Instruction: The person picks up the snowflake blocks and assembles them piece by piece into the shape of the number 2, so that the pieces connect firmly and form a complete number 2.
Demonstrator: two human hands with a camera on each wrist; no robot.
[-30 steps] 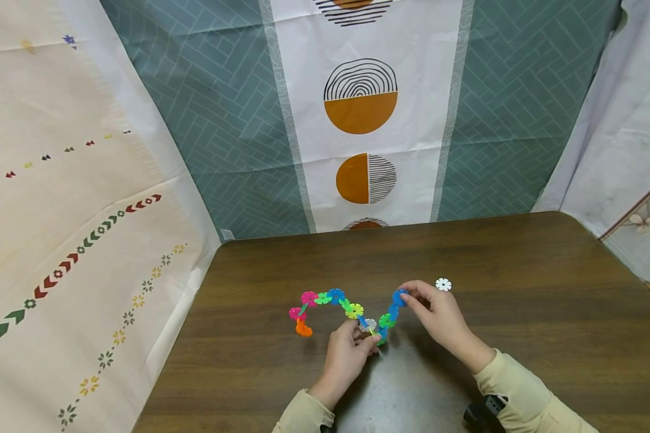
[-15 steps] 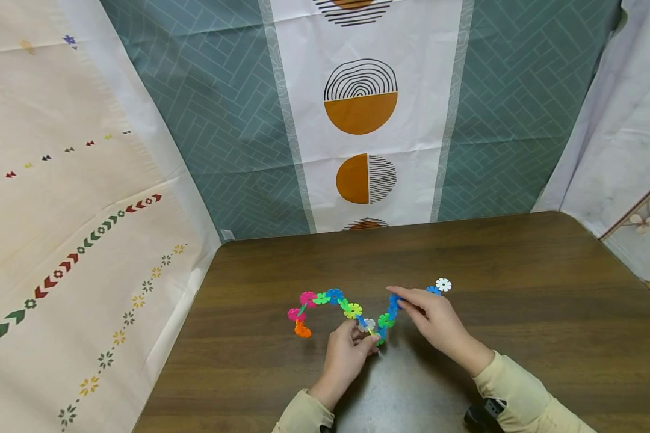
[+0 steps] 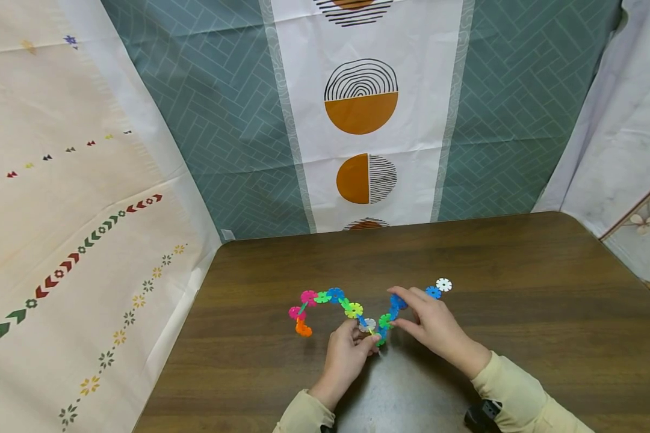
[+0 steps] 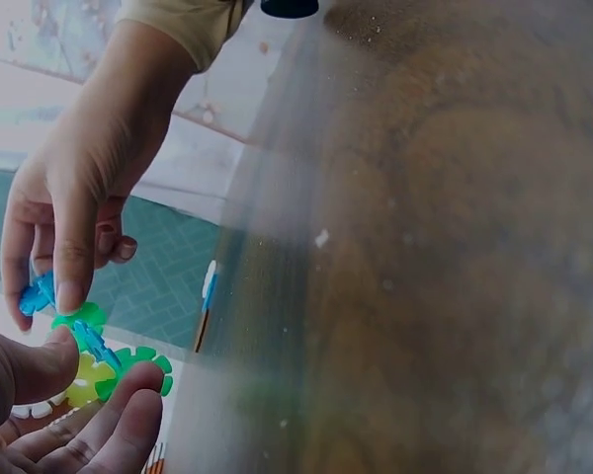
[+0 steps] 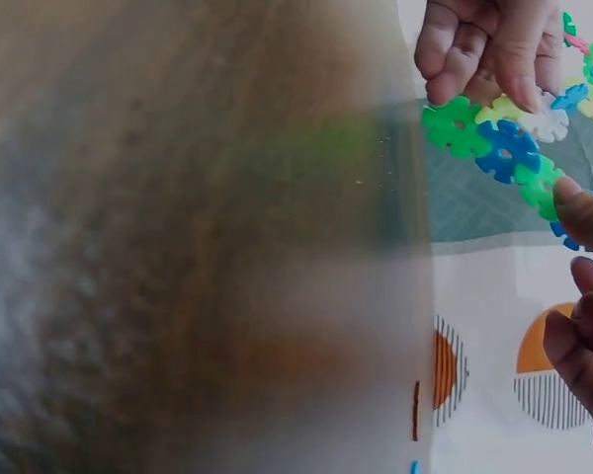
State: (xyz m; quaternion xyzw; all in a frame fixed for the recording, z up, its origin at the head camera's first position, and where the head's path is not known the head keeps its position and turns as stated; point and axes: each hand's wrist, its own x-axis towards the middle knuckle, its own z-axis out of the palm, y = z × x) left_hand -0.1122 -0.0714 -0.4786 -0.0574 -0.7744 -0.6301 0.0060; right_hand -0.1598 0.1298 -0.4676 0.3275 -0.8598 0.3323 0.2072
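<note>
A winding chain of notched plastic snowflake discs (image 3: 354,310), in pink, orange, green, blue, yellow and white, runs across the middle of the table in the head view. My left hand (image 3: 346,355) pinches it at its low bend, beside a green disc (image 4: 143,370) and a yellow disc (image 4: 87,383). At the chain's right end my right hand (image 3: 436,322) holds it between thumb and fingers. Its thumb lies against a light green disc (image 5: 539,186) in the right wrist view, next to a blue disc (image 5: 507,151). Some end discs are partly hidden by the right fingers.
Beyond my right hand, a loose blue disc (image 3: 433,292) and a white disc (image 3: 443,284) lie on the brown wooden table (image 3: 520,270). Patterned cloths (image 3: 238,120) hang behind the table and along both sides.
My right hand has shifted slightly left, uncovering the loose blue disc. Its thumb has slid down the chain from the top blue disc towards a green one. My left hand has stayed put.
</note>
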